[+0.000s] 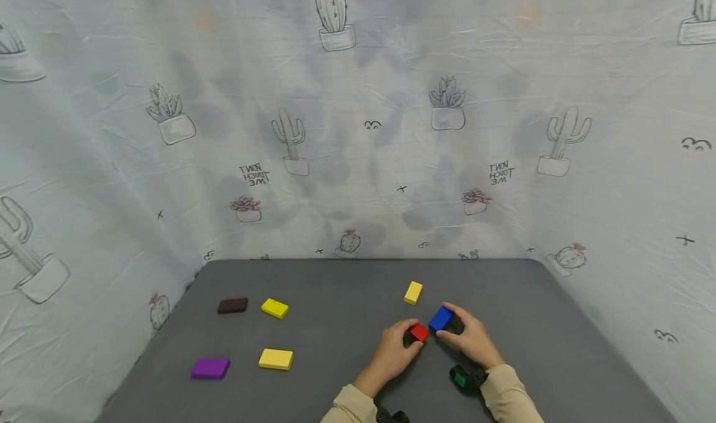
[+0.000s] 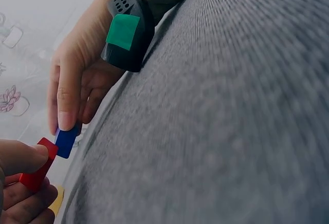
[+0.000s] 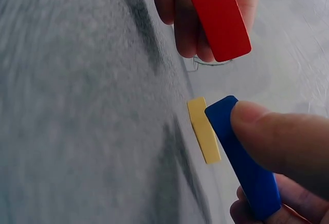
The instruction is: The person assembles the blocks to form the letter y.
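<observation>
Between the thumb and fingers of my left hand (image 1: 396,348) I hold a red block (image 3: 220,21), a flat rectangle with rounded corners. My right hand (image 1: 470,338) pinches a blue block (image 1: 440,318) of similar shape, its thumb across one face in the right wrist view. The two blocks are close together in the head view, red on the left and blue on the right; whether they touch cannot be told. Just beyond the hands a light yellow block (image 1: 413,292) lies on the grey table (image 1: 335,323). Fingers hide part of both held blocks.
On the table's left side lie a dark brown block (image 1: 232,305), a bright yellow block (image 1: 275,308), a purple block (image 1: 210,368) and another light yellow block (image 1: 276,359). A cactus-print curtain (image 1: 358,162) hangs behind and along both sides.
</observation>
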Available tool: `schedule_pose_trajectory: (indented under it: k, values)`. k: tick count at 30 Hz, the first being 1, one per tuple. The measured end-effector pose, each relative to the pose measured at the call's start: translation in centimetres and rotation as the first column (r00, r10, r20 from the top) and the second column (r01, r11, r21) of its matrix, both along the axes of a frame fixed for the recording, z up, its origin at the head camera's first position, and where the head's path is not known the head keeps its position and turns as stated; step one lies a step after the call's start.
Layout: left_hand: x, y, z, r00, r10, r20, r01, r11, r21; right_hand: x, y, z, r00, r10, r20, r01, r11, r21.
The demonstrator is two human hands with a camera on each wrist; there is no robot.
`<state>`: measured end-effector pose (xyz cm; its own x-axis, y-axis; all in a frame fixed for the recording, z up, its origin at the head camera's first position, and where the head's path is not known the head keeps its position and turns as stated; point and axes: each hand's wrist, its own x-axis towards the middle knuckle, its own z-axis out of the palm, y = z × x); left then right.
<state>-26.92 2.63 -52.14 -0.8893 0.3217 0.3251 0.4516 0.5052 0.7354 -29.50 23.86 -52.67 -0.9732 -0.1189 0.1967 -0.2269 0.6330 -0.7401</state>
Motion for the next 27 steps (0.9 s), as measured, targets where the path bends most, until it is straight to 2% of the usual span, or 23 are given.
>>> schedule_pose_trajectory:
  k: [20, 27]
  values:
    - [0.0, -2.1, 0.1, 0.998, 0.056, 0.003, -0.056, 0.998, -0.02, -0.8, -2.0, 0.1, 0.995, 0.09, -0.034, -0.091, 0.995, -0.038]
    - [0.0, -2.5, -0.3, 0.997, 0.071, -0.021, -0.072, 0.997, -0.031, -0.7, -2.9, -0.3, 0.992, 0.099, -0.073, -0.102, 0.994, -0.039]
